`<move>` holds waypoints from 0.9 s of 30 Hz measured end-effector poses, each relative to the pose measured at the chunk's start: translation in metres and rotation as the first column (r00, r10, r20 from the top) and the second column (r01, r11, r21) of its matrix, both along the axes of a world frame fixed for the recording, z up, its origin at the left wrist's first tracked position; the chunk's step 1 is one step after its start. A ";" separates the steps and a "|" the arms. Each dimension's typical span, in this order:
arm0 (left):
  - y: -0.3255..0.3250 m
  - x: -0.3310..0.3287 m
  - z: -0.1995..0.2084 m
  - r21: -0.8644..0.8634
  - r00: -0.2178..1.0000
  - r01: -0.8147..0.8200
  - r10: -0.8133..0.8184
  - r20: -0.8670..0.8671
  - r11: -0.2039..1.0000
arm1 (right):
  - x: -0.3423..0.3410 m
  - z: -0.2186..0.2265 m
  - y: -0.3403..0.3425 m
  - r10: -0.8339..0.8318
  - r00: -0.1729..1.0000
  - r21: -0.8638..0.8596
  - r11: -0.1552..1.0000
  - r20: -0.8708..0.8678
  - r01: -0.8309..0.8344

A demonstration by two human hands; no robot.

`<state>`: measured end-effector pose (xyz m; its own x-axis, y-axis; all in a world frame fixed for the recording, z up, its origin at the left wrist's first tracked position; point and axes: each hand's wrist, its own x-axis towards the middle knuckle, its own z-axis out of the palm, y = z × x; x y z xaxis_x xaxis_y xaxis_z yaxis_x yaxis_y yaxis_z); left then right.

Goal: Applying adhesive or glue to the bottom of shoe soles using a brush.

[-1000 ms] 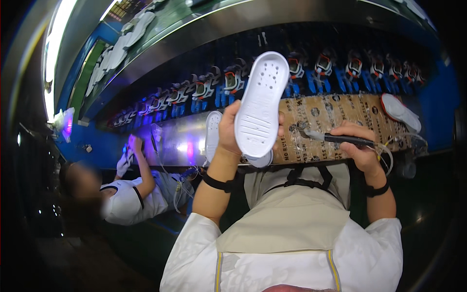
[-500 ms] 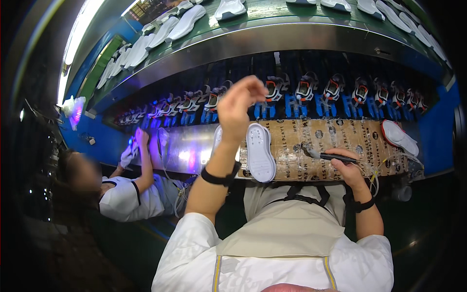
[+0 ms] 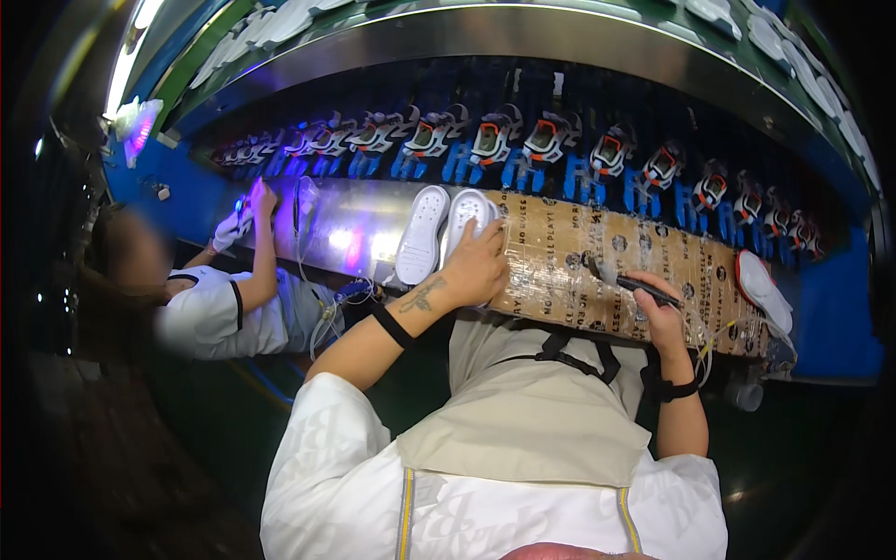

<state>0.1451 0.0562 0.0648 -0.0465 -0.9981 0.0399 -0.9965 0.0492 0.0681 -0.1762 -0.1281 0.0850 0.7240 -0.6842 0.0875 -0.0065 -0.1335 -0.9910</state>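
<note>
My left hand (image 3: 478,265) is closed over the near part of a white shoe sole (image 3: 467,213), with the fingers lying on its studded face and along its edge. Just left of it, a second white sole (image 3: 423,233) lies on the metal bench top. My right hand (image 3: 661,313) grips a brush (image 3: 651,288) by its black handle. The brush's pale bristles point left, over the cardboard-covered bench (image 3: 560,266). My left palm hides the near end of the sole it touches.
Past the bench runs a row of white-and-orange shoe uppers (image 3: 551,137) on blue holders. Above them is a metal-edged shelf (image 3: 448,37) with white soles. A red-edged white sole (image 3: 763,289) and cables (image 3: 714,341) lie at right. A co-worker (image 3: 238,289) works at left.
My left hand has come down from the uppers onto the sole, which now sits closer to the other sole. My right hand still holds the brush. The whole view has shifted.
</note>
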 end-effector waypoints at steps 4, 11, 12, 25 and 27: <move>0.019 0.034 0.002 0.051 0.989 -0.108 0.103 0.103 0.993 | 0.000 -0.009 -0.002 0.011 1.000 0.008 1.000 -0.008 -0.011; 0.002 0.098 0.109 -0.500 0.996 -0.020 -0.025 -0.082 0.866 | 0.000 -0.004 0.005 0.021 1.000 0.038 0.999 0.001 -0.021; -0.009 0.114 0.142 -0.656 0.996 -0.038 -0.022 -0.083 0.754 | 0.001 -0.002 0.006 0.025 1.000 0.017 1.000 -0.007 -0.025; -0.101 0.342 0.310 -0.405 0.731 -0.381 0.539 0.417 0.831 | 0.004 0.022 0.013 -0.021 1.000 -0.014 1.000 -0.010 0.021; -0.102 0.344 0.305 -0.412 0.730 -0.404 0.559 0.394 0.817 | -0.001 0.017 0.011 -0.040 0.999 -0.027 0.999 -0.030 0.039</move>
